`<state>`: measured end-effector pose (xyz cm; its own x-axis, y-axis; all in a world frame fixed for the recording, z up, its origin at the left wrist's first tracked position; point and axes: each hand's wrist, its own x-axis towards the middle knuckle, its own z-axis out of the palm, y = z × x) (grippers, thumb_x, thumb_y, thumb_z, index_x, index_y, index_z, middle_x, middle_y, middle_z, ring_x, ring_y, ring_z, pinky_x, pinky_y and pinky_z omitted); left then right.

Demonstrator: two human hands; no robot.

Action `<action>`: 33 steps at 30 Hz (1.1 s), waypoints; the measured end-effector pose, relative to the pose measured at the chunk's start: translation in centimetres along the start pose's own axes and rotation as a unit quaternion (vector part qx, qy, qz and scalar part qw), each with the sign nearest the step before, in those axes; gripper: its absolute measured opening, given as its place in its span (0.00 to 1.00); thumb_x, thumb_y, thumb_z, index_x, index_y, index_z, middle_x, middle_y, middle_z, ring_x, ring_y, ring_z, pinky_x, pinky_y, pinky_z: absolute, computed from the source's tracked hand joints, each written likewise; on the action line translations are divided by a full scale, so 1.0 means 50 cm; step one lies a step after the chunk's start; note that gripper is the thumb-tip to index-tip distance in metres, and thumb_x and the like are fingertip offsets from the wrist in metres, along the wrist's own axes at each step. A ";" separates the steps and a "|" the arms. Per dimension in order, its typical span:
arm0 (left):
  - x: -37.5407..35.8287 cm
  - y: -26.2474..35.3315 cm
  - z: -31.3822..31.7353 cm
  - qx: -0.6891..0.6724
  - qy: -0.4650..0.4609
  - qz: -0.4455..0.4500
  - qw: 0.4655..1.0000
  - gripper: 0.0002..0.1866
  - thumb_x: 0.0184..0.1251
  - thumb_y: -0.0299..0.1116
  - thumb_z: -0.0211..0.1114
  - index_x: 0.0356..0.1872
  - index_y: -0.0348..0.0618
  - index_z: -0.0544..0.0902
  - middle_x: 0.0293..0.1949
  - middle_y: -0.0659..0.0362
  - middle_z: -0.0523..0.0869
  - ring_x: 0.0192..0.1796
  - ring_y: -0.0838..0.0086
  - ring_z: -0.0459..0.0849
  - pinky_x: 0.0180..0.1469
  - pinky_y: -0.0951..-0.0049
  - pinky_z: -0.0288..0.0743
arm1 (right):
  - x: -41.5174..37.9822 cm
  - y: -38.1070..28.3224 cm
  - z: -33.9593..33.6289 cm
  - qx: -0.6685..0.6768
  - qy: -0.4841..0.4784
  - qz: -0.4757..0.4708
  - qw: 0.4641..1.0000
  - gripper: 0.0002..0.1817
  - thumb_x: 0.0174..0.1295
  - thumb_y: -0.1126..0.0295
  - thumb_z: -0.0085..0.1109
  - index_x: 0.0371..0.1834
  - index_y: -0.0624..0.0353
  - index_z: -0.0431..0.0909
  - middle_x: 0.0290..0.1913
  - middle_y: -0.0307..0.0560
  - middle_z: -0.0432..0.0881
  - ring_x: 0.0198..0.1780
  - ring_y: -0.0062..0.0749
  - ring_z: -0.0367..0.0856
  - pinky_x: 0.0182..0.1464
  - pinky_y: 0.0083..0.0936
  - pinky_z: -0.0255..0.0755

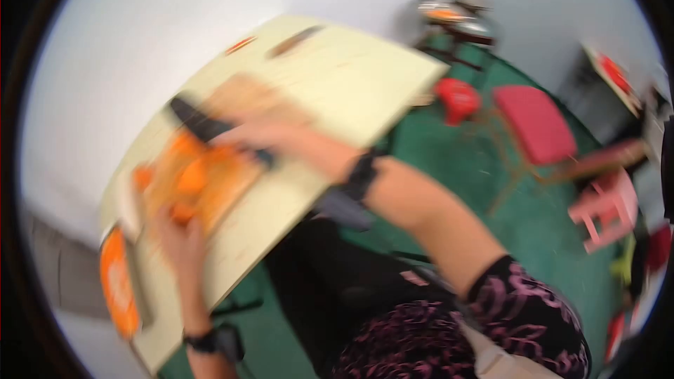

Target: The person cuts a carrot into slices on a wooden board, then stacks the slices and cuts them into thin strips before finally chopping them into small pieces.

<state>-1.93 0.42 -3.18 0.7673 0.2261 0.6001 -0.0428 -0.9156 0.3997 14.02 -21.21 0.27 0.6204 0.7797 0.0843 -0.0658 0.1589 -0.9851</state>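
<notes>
My right hand (256, 137) is closed around a knife with a broad dark blade (198, 121), held over the wooden cutting board (228, 200). Orange chunks of food (192, 177) lie on the board beneath the blade; blur hides what kind they are. At the near left end of the board, my left hand (184, 238) has its fingers closed around an orange chunk (184, 212). Both hands are smeared by motion.
Beyond the board lie a brown patch of wood (242, 95), a long brown-and-dark object (295, 41) and a small red object (241, 45). An orange-and-white tray-like thing (119, 284) sits at the table's left edge. Stools (458, 98) and a chair (533, 123) stand right.
</notes>
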 end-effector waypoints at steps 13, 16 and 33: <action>0.083 -0.030 -0.059 0.062 -0.137 -0.120 0.981 0.28 0.50 0.21 0.62 0.57 0.36 0.72 0.57 0.52 0.75 0.55 0.66 0.77 0.51 0.72 0.75 | -0.033 -0.012 -0.001 0.032 -0.059 0.073 0.995 0.13 0.67 0.62 0.53 0.50 0.53 0.70 0.22 0.33 0.68 0.15 0.14 0.66 0.15 0.16 0.63; 0.129 -0.059 -0.086 -0.025 -0.267 -0.170 0.948 0.29 0.50 0.23 0.63 0.59 0.38 0.73 0.61 0.52 0.73 0.60 0.65 0.73 0.58 0.70 0.70 | -0.033 -0.013 0.005 0.020 -0.050 0.078 0.995 0.16 0.69 0.62 0.51 0.56 0.55 0.68 0.20 0.32 0.69 0.13 0.14 0.65 0.14 0.15 0.62; 0.212 0.021 0.021 0.148 -0.251 -0.024 0.956 0.25 0.53 0.47 0.68 0.47 0.39 0.83 0.38 0.54 0.84 0.42 0.62 0.81 0.47 0.65 0.66 | -0.037 -0.014 -0.001 0.101 0.024 0.089 0.991 0.12 0.68 0.57 0.53 0.46 0.52 0.69 0.22 0.30 0.69 0.18 0.13 0.67 0.18 0.15 0.66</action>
<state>6.81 1.51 2.87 0.9775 0.1501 0.1484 0.1259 -0.9789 0.1609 12.96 -22.80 0.78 0.6211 0.7772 -0.1008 -0.3306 0.1432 -0.9328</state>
